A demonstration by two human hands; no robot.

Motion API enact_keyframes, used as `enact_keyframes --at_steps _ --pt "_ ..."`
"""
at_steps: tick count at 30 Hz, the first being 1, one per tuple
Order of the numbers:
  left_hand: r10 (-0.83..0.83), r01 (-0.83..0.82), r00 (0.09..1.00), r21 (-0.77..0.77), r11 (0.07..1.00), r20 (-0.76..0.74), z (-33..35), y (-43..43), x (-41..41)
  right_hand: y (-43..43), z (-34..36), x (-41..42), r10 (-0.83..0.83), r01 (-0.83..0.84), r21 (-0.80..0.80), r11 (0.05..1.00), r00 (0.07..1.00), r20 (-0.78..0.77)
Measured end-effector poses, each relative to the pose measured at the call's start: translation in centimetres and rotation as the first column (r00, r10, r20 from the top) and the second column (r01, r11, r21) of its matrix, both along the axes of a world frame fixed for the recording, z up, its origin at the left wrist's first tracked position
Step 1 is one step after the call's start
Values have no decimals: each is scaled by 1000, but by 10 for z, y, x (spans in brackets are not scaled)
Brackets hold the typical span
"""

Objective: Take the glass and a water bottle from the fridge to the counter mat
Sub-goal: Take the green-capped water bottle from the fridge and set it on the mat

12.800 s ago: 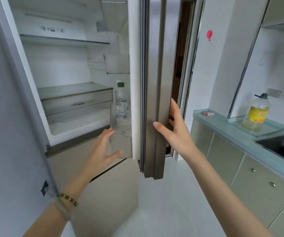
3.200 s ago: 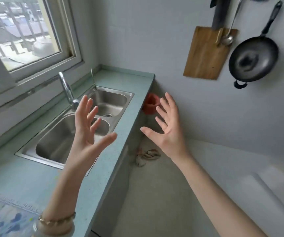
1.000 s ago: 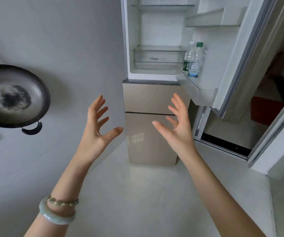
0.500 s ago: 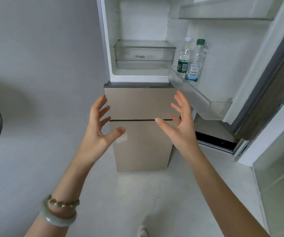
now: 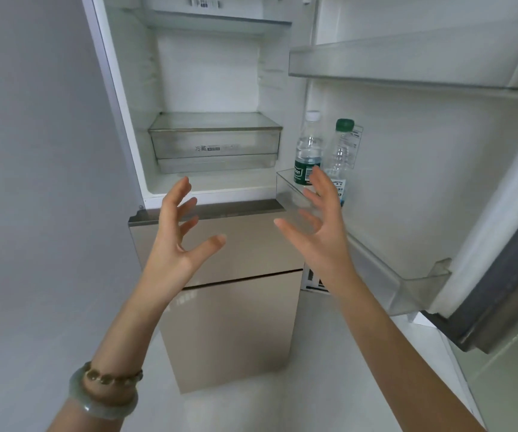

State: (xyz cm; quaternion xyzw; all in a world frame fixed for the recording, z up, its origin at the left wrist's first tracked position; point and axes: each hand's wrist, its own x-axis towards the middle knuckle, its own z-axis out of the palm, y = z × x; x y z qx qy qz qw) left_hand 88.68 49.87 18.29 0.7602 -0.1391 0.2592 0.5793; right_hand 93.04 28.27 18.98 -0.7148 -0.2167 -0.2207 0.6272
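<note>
Before the open fridge (image 5: 207, 88) I hold both hands up, empty — the left hand (image 5: 178, 244) with fingers spread wide in front of the beige lower drawer (image 5: 245, 244), the right hand (image 5: 320, 232) just as splayed, its fingertips overlapping the door shelf (image 5: 376, 269) in view. Two water bottles stand upright side by side in that shelf: the white-capped bottle (image 5: 309, 151) nearer the cabinet, the green-capped bottle (image 5: 341, 151) beside it. I see no glass. Two bracelets (image 5: 105, 391) circle my left wrist.
</note>
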Motion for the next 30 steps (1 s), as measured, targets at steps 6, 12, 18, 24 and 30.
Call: enact_keyframes --at_steps 6,12,18,24,30 --pt "-106 106 994 51 993 3 5 -9 74 -7 12 46 -85 85 6 996 996 -7" --pt "-242 243 970 83 966 -22 9 -26 146 -11 18 76 -223 223 15 975 975 -15" --pt "-482 490 871 111 865 -93 15 -46 209 -24 26 120 -548 548 9 836 836 -23" --pt "-704 748 662 172 641 -257 13 -74 247 -35 27 153 -781 769 -137 625 615 -110" --pt "-805 871 492 191 453 -333 0 -87 273 -29 19 168 -807 777 -226 588 544 -228"
